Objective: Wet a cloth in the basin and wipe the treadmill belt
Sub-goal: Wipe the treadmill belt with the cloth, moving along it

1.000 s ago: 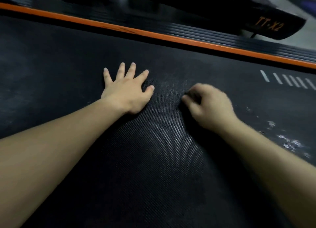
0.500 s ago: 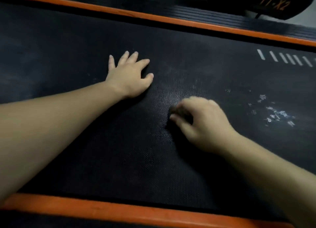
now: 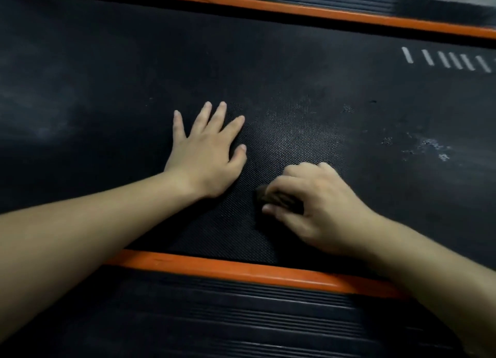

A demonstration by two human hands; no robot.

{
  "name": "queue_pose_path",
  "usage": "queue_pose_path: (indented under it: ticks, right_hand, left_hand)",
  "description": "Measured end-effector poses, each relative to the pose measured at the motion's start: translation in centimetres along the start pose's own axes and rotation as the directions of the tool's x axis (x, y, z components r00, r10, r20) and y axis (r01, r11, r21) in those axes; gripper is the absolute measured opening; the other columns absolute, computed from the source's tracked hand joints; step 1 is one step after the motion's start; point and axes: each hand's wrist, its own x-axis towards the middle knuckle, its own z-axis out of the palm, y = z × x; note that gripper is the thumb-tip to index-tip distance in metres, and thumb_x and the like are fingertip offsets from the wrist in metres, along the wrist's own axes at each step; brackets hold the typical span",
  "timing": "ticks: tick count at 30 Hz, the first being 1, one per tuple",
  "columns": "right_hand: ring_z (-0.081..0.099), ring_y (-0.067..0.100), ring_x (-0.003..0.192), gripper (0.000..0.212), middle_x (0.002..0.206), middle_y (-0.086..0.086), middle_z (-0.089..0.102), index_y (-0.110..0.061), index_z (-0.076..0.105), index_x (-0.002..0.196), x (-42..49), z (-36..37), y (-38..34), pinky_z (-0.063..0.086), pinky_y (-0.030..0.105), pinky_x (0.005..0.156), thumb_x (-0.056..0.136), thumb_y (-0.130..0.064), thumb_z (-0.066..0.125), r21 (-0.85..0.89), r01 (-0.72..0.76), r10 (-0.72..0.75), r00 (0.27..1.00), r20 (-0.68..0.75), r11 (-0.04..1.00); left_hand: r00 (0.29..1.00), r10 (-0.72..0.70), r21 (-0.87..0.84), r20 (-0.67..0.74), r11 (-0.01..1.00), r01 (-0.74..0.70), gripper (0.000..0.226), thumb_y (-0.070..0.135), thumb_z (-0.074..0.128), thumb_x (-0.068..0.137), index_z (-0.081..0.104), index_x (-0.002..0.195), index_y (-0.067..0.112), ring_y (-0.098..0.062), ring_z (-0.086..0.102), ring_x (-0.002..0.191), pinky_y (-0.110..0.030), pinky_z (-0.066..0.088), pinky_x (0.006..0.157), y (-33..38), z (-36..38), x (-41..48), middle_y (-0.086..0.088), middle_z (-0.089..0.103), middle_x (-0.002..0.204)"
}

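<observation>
As both bare forearms reach in across the near edge, the left hand point(image 3: 206, 153) lies flat on the treadmill belt point(image 3: 295, 75), palm down, fingers straight and spread, holding nothing. Just to its right and a little nearer the edge, the right hand point(image 3: 319, 210) is curled over, its fingers and thumb bunched round the cloth point(image 3: 284, 200). Only a small dark brownish bit of the cloth shows between the thumb and the forefinger, pressed down against the belt; the rest is hidden under the palm. The two hands are close but not touching.

The belt is black with a fine dotted texture, which stands out most clearly in the patch between and ahead of the hands. Off to the left a pale dusty smear point(image 3: 40, 102) clouds the rubber, and to the right, well apart from the cloth, a scatter of white specks point(image 3: 429, 145) sits on it. Farther up on the right is a row of short white stripes point(image 3: 448, 59) printed on the belt.

An orange side strip point(image 3: 241, 270) borders the belt on the near side, with a black ribbed foot rail point(image 3: 255, 317) below it. A second orange strip point(image 3: 268, 7) runs along the far side.
</observation>
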Motion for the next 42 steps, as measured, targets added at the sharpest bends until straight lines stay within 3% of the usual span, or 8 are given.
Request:
queue_pose_path:
  ticks: [6,12,15,20,26,31,38,42]
  right_hand:
    - [0.060,0.026,0.086,0.039,0.087,-0.004,0.063,-0.029,0.068,0.096,0.3,-0.9,3.3,0.047,0.046,0.076,0.084,-0.058,0.044,0.000,-0.121,0.120,0.983,-0.136,0.993]
    - [0.054,0.006,0.084,0.032,0.082,-0.015,0.056,-0.033,0.064,0.089,-2.5,-0.9,0.2,0.034,0.035,0.073,0.087,-0.060,0.047,0.079,0.120,-0.129,0.985,0.118,0.990]
    - [0.054,0.009,0.081,0.026,0.080,-0.017,0.051,-0.033,0.066,0.090,-3.2,-1.4,2.5,0.036,0.033,0.070,0.087,-0.055,0.053,0.034,0.171,-0.173,0.983,0.065,0.985]
    - [0.061,0.018,0.084,0.033,0.081,-0.011,0.060,-0.030,0.069,0.090,-3.5,-2.5,6.1,0.036,0.034,0.071,0.084,-0.057,0.050,0.019,-0.030,0.032,0.991,-0.134,0.999]
    - [0.055,0.014,0.078,0.030,0.081,-0.012,0.056,-0.028,0.067,0.090,-4.9,-2.0,5.6,0.037,0.035,0.070,0.087,-0.055,0.054,-0.021,0.074,-0.075,0.996,-0.054,0.997]
    - [0.062,0.027,0.080,0.037,0.080,-0.003,0.061,-0.024,0.067,0.089,-3.2,-2.5,8.7,0.034,0.032,0.071,0.084,-0.057,0.049,-0.059,-0.157,0.138,0.959,-0.246,0.986]
    - [0.056,0.022,0.074,0.031,0.078,-0.005,0.059,-0.024,0.066,0.086,-5.1,-2.1,6.9,0.033,0.031,0.067,0.086,-0.052,0.055,-0.101,0.051,-0.062,0.992,-0.107,0.994]
    - [0.064,0.032,0.086,0.032,0.085,0.003,0.066,-0.022,0.069,0.090,-0.4,-3.6,11.8,0.046,0.040,0.078,0.087,-0.051,0.055,-0.093,-0.281,0.241,0.920,-0.308,0.955]
  left_hand:
    - [1.000,-0.003,0.002,0.001,1.000,0.003,0.062,0.051,0.027,0.100,0.020,0.159,0.033,-0.021,-0.007,0.156,-0.063,-0.009,0.120,0.2,-0.2,-0.2,-0.002,0.003,0.170]
    - [1.000,-0.010,0.014,-0.010,1.000,0.010,0.061,0.051,0.028,0.100,0.022,0.159,0.032,-0.022,-0.005,0.156,-0.063,-0.007,0.120,0.3,-0.4,-0.4,-0.003,0.006,0.170]
    - [1.000,-0.016,0.017,-0.008,1.000,0.016,0.061,0.051,0.028,0.100,0.022,0.159,0.032,-0.021,-0.005,0.156,-0.063,-0.007,0.121,0.5,-0.5,-0.5,-0.003,0.006,0.170]
    - [1.000,-0.018,0.003,-0.006,1.000,0.018,0.061,0.050,0.030,0.101,0.024,0.159,0.031,-0.021,-0.004,0.156,-0.061,-0.007,0.121,0.4,-0.4,-0.4,-0.002,0.007,0.170]
    - [1.000,-0.028,0.011,-0.005,1.000,0.028,0.060,0.049,0.031,0.101,0.024,0.158,0.031,-0.021,-0.003,0.156,-0.062,-0.007,0.121,0.5,-0.5,-0.3,-0.002,0.008,0.170]
    - [0.999,-0.030,0.002,0.024,1.000,0.030,0.062,0.050,0.031,0.100,0.024,0.158,0.030,-0.022,-0.003,0.156,-0.062,-0.006,0.121,0.7,-0.9,-0.3,-0.003,0.008,0.170]
    - [0.999,0.029,-0.036,0.039,0.999,-0.028,0.061,0.051,0.033,0.100,0.027,0.158,0.031,-0.024,-0.002,0.156,-0.057,-0.007,0.123,2.9,-0.9,0.8,-0.005,0.010,0.169]
    - [0.998,-0.028,-0.066,0.051,0.997,0.031,0.060,0.053,0.031,0.102,0.024,0.158,0.034,-0.024,-0.006,0.156,-0.061,-0.011,0.120,4.6,-0.4,2.2,-0.002,0.006,0.170]
